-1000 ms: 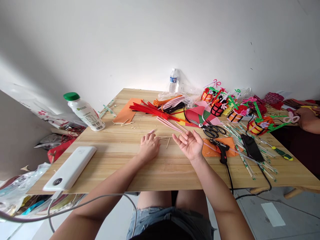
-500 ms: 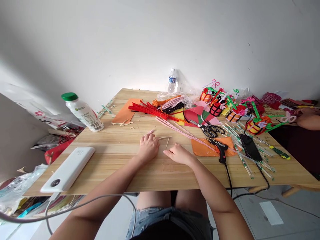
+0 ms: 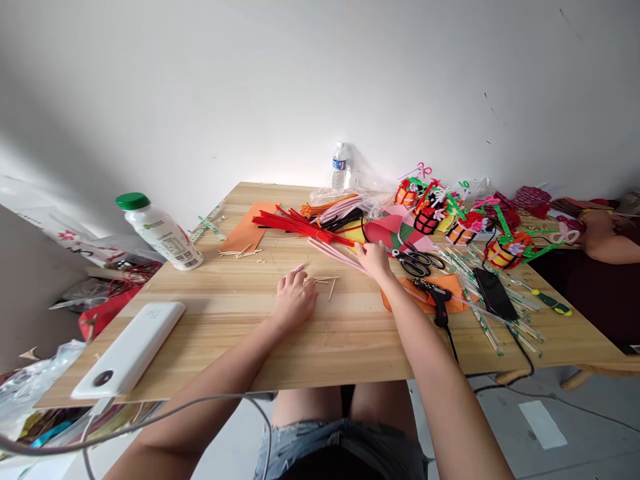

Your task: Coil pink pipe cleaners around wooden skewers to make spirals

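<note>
Through the head feed I saw the left hand (image 3: 296, 300) resting palm-down on the table (image 3: 350, 353), fingers curled, with thin sticks (image 3: 332, 289) near its two o'clock; I couldn't tell whether it gripped anything. The right hand (image 3: 373, 259) reached in where red stems (image 3: 295, 223) fanned toward ten o'clock and pink stems (image 3: 330, 252) toward nine; whether it pinched any, I couldn't tell. Scissors (image 3: 415, 261) lay just beside it at three.
</note>
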The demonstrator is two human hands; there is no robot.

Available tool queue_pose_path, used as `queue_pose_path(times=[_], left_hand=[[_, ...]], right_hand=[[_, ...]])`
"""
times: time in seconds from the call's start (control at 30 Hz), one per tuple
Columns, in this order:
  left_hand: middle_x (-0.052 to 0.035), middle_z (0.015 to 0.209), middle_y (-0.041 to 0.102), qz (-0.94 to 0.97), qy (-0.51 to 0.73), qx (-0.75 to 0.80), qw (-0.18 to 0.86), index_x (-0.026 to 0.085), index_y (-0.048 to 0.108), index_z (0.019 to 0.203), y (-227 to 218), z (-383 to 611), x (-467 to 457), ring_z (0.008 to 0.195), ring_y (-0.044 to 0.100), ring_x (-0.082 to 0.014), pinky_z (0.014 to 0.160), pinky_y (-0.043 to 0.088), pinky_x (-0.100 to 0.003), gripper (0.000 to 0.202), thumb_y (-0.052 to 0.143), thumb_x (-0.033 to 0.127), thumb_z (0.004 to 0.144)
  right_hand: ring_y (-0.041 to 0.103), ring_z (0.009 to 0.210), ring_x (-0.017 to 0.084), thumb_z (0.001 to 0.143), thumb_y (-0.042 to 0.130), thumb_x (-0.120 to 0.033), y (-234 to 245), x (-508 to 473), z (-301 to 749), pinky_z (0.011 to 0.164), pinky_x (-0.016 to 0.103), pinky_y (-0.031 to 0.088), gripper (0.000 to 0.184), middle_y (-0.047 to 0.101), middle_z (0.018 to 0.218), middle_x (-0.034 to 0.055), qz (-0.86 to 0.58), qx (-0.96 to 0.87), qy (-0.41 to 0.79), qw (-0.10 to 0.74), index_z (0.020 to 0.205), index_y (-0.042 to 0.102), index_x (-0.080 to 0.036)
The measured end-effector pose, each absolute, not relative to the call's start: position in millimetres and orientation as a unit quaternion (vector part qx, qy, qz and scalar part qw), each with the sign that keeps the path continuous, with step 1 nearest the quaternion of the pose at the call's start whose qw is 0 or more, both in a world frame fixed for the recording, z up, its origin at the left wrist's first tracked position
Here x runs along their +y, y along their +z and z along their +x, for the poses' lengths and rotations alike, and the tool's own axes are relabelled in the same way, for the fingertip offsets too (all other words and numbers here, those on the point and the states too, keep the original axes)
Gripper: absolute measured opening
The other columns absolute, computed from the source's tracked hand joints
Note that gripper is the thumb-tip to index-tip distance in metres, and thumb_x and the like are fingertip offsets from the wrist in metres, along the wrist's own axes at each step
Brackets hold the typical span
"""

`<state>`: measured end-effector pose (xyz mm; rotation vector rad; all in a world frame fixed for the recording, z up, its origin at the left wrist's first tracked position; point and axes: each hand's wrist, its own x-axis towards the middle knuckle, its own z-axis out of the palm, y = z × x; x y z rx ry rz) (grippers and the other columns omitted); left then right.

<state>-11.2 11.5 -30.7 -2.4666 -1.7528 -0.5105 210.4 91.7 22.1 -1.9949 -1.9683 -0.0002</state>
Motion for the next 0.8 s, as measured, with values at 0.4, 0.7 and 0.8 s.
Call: queue_pose_path(times=[0.4,0.7,0.8], left_hand=[[-0.0149,0.12,0.059,-0.805,-0.17,-0.568,0.008,0.018,0.065,0.107,-26.9,-9.5,8.7,0.12,0.047,-0.0336,0.098,0.038,-0.048,0.028,0.054,0.029,0.084],[-0.015,0.121,0.059,-0.806,-0.144,-0.574,-0.002,0.017,0.065,0.107,-21.1,-8.3,7.6,0.119,0.047,-0.0344,0.098,0.038,-0.048,0.029,0.055,0.031,0.084],[-0.0151,0.121,0.059,-0.808,-0.143,-0.572,-0.007,0.017,0.065,0.107,-18.5,-7.2,6.1,0.118,0.048,-0.0344,0.098,0.038,-0.048,0.029,0.055,0.031,0.083]], right_hand=[[0.063,0.105,0.033,0.093,0.031,-0.056,14.1,131.9,238.8,0.086,0.034,0.042,0.066,0.069,0.104,0.0254,-0.732,-0.677,0.064,0.051,0.1,0.072,-0.004],[0.063,0.106,0.032,0.094,0.033,-0.052,5.3,124.5,231.0,0.101,0.04,0.031,0.062,0.07,0.102,0.0247,-0.732,-0.678,0.016,0.06,0.1,0.073,-0.005],[0.063,0.105,0.032,0.094,0.033,-0.052,4.2,120.6,228.8,0.101,0.042,0.03,0.061,0.07,0.101,0.0245,-0.731,-0.68,0.008,0.058,0.101,0.073,-0.006]])
